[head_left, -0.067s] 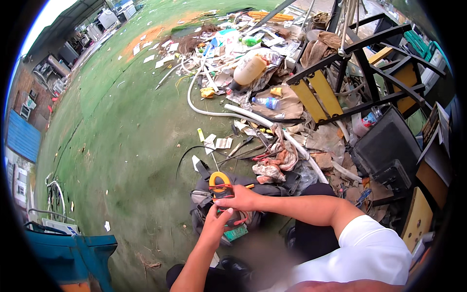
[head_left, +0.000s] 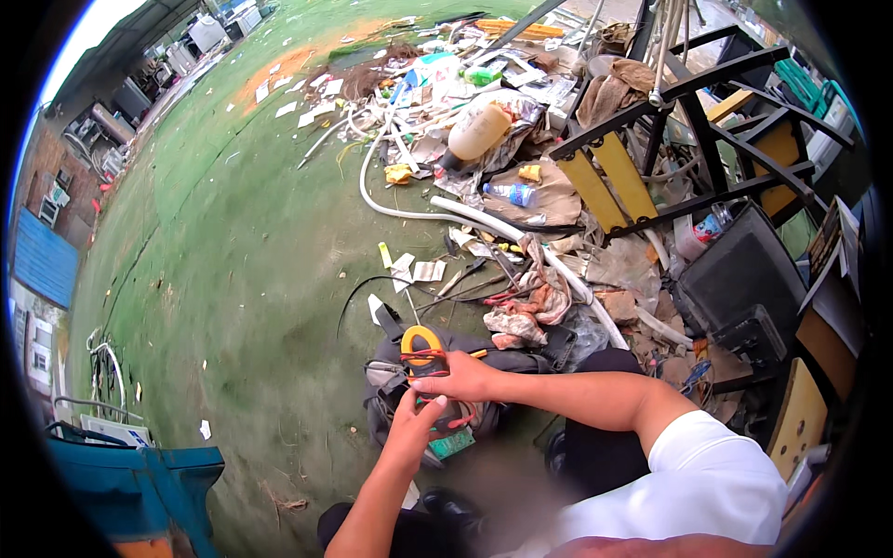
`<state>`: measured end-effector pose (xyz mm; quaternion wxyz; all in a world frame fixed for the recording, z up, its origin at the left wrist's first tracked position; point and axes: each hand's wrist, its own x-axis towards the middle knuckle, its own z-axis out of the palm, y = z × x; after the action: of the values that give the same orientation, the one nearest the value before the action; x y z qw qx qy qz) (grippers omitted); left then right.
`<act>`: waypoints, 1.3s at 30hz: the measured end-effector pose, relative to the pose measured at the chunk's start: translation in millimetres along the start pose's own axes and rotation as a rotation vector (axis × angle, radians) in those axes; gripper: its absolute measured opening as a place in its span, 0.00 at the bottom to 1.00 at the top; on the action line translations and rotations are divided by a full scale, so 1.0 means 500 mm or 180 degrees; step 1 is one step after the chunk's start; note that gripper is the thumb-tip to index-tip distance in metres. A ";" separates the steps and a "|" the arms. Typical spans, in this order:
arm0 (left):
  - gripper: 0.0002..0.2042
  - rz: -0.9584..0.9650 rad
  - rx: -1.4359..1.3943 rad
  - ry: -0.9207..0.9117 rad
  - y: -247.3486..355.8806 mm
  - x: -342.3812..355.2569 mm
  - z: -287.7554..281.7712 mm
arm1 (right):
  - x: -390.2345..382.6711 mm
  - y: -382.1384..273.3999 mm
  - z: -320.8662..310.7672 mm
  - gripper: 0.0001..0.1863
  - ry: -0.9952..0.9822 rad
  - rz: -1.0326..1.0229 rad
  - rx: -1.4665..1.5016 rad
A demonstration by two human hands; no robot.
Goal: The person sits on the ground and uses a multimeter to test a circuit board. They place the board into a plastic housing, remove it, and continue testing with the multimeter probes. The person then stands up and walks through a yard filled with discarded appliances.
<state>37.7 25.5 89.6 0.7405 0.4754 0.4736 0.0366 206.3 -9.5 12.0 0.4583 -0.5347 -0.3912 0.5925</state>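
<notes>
A clamp meter [head_left: 420, 345] with an orange jaw and a dark body is held over a grey bag [head_left: 383, 423]. Red test leads [head_left: 462, 420] loop around it. My right hand [head_left: 465, 378] comes in from the right and is closed on the meter's body, covering much of it. From below, my left hand [head_left: 415, 420] grips the meter's lower end with fingers and thumb close together; its fingertips nearly meet those of the right. A green card-like piece [head_left: 452, 444] shows at the bag's near side.
A white pipe [head_left: 595, 312] and dirty cloths [head_left: 523, 321] lie beyond the bag. Scrap is heaped ahead, with a plastic bottle [head_left: 511, 194] among it. A black metal frame [head_left: 688, 102] and a dark monitor [head_left: 744, 270] stand right. A blue-green object [head_left: 139, 484] is at lower left.
</notes>
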 end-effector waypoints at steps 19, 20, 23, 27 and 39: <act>0.29 0.0077 0.0013 -0.0043 -0.071 0.025 -0.055 | 0.010 -0.026 0.045 0.18 0.0002 0.0334 0.0048; 0.29 0.0084 0.0038 -0.0069 -0.070 0.029 -0.058 | 0.012 -0.031 0.043 0.18 0.0001 0.0342 -0.0026; 0.29 0.0107 0.0038 -0.0043 -0.070 0.030 -0.062 | 0.015 -0.038 0.048 0.18 -0.0003 0.0400 -0.0021; 0.29 0.0137 0.0128 -0.0010 -0.066 0.025 -0.071 | 0.027 -0.023 0.052 0.18 -0.0092 0.0434 0.0087; 0.30 0.0124 0.0114 -0.0043 -0.076 0.026 -0.077 | 0.030 -0.013 0.057 0.20 -0.0142 0.0537 0.0050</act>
<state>1.3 37.1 48.8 0.7342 0.4980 0.4597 0.0393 178.6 7.6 17.7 0.4022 -0.5488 -0.3502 0.6438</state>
